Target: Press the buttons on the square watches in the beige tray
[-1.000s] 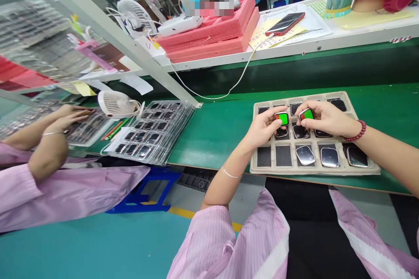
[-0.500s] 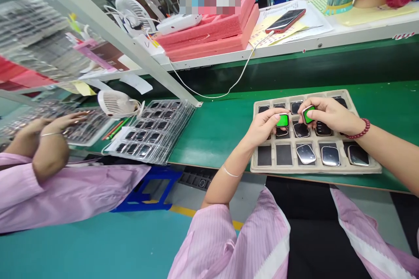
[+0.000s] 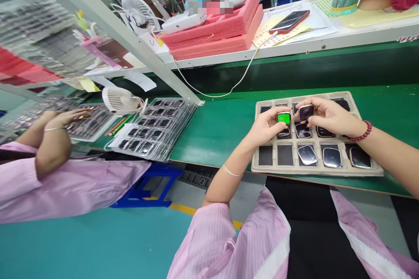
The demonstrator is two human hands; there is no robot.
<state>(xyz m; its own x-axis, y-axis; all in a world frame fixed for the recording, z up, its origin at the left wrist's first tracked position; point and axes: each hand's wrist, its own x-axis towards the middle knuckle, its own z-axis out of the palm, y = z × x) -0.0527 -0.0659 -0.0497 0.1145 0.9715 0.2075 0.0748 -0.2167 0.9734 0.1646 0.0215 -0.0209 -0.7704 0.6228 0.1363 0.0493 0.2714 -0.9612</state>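
Pinched in my left hand (image 3: 266, 125) is a smartwatch case (image 3: 283, 118) whose screen glows green. My right hand (image 3: 324, 115) grips a second smartwatch case (image 3: 306, 112), its screen dark and turned toward me. Both hands are above a beige compartment tray (image 3: 291, 171) on the green bench. Several dark-screened watch cases lie in the tray's pockets, among them a tilted one (image 3: 307, 155) and a straighter one (image 3: 331, 157) in the front row. Two front-left pockets show only dark pads (image 3: 285, 155). My hands cover part of the back and middle rows.
To the left, stacked clear plastic trays (image 3: 157, 124) of watch cases stand beside a small white fan (image 3: 119, 100). A co-worker's hands (image 3: 62, 120) are over further trays. On the shelf lie pink foam blocks (image 3: 216, 37) and a phone (image 3: 290, 22) with a white cable.
The screen of the watch in my right hand has gone from green to dark, and that watch is now turned more squarely toward me. My left hand still holds its green-lit watch.
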